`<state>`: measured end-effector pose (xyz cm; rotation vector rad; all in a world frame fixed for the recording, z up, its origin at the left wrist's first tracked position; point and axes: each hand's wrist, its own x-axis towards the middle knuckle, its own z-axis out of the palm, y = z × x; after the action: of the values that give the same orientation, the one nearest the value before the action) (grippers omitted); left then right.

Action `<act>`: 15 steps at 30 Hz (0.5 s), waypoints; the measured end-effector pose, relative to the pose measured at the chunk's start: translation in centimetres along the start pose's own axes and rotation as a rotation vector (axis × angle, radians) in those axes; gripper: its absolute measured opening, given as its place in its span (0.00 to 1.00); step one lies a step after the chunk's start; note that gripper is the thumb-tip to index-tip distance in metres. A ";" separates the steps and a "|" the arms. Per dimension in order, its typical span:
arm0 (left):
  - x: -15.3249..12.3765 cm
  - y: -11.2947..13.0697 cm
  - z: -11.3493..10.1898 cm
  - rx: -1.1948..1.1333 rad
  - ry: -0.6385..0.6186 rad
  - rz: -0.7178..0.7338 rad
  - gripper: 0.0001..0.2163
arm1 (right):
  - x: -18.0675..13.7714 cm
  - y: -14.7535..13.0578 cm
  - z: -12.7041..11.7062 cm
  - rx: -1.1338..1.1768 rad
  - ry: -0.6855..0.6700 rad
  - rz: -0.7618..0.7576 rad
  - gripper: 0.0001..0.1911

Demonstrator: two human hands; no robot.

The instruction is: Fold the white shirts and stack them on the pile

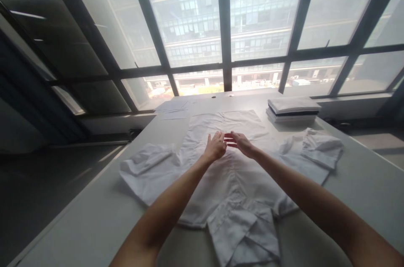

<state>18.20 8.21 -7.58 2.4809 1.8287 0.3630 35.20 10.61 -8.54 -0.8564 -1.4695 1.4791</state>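
A white garment (249,183) lies spread on a white table. Its sleeves are folded and bunched out to the left and right, and a wrinkled flap that looks like a hood (240,229) lies at the near edge. Over the garment's middle, my left hand (216,146) has its fingers stretched out and its thumb apart. Facing it from the right is my right hand (241,143), fingers extended, its tips close to the left hand's. Neither hand visibly grips cloth. Whether they touch the garment is hard to tell.
At the back right of the table (78,220) sits a stack of folded white cloth (293,109) with a dark layer in it. Several white sheets (173,106) lie at the back left. Tall windows (195,14) rise behind the table.
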 end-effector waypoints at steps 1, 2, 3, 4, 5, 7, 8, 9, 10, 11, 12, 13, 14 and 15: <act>0.6 -0.3 0.6 0.003 0.001 -0.017 0.25 | 0.8 0.4 -0.4 0.100 -0.005 0.066 0.23; 1.0 -0.8 1.1 0.007 0.000 -0.033 0.25 | 1.4 0.8 -1.2 0.211 -0.013 0.132 0.24; 1.1 -1.4 1.7 0.013 0.002 -0.045 0.24 | 1.9 1.1 -2.5 0.306 -0.016 0.185 0.24; 1.1 -2.0 2.1 0.017 0.008 -0.053 0.24 | 2.1 1.4 -4.1 0.372 -0.021 0.213 0.25; 0.9 -2.6 2.5 0.019 0.017 -0.057 0.25 | 2.3 1.5 -6.0 0.414 -0.010 0.220 0.27; 0.6 -3.5 3.0 0.015 0.028 -0.062 0.25 | 2.4 1.6 -10.0 0.410 0.113 0.199 0.27; 0.5 -3.7 3.2 0.011 0.029 -0.064 0.25 | 2.5 1.6 -12.0 0.379 0.230 0.171 0.27; 0.5 -3.8 3.2 0.007 0.029 -0.066 0.25 | 2.6 1.6 -13.7 0.325 0.366 0.132 0.26; 0.5 -3.8 3.3 0.004 0.026 -0.069 0.26 | 2.8 1.6 -15.1 0.262 0.493 0.086 0.27; 0.5 -3.7 3.3 0.001 0.023 -0.071 0.26 | 3.0 1.5 -16.2 0.213 0.587 0.054 0.27; 0.6 -3.6 3.3 -0.002 0.023 -0.072 0.27 | 3.4 1.5 -16.9 0.175 0.655 0.032 0.28; 0.6 -3.5 3.3 -0.004 0.023 -0.073 0.27 | 3.9 1.4 -17.1 0.153 0.697 0.020 0.28; 0.7 -3.4 3.3 -0.005 0.022 -0.074 0.27 | 4.4 1.3 -17.0 0.141 0.723 0.016 0.27; 0.7 -3.4 3.3 -0.007 0.021 -0.075 0.27 | 4.9 1.1 -16.4 0.136 0.734 0.013 0.26</act>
<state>15.89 10.24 -11.28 2.4050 1.9187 0.3925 48.12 21.74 -10.36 -1.1619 -0.8081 1.0773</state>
